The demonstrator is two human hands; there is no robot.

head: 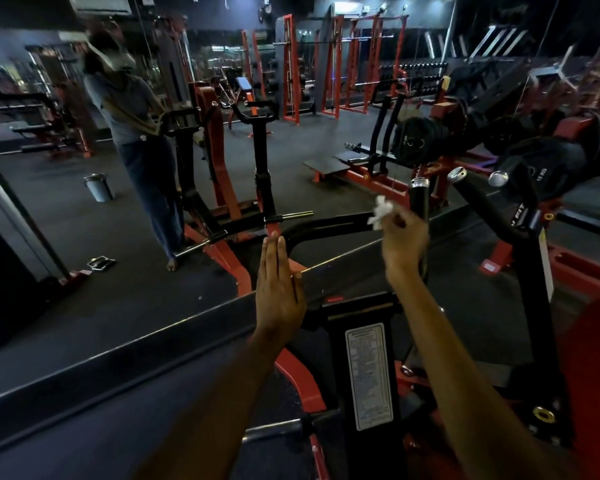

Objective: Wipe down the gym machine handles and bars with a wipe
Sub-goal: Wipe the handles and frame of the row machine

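Right hand (403,237): pinches crumpled wipe (381,211) against the black handlebar (326,225), apparently to rub it. Left hand (279,292): flat, fingers straight, beside the handlebar's bend, holding nothing.

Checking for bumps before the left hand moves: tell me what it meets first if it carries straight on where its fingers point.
Likely the black curved bar. The left hand is flat, fingers pointing up toward the bar's bend; their tips seem just short of it, though depth is unclear.

machine label (369,375) text too small
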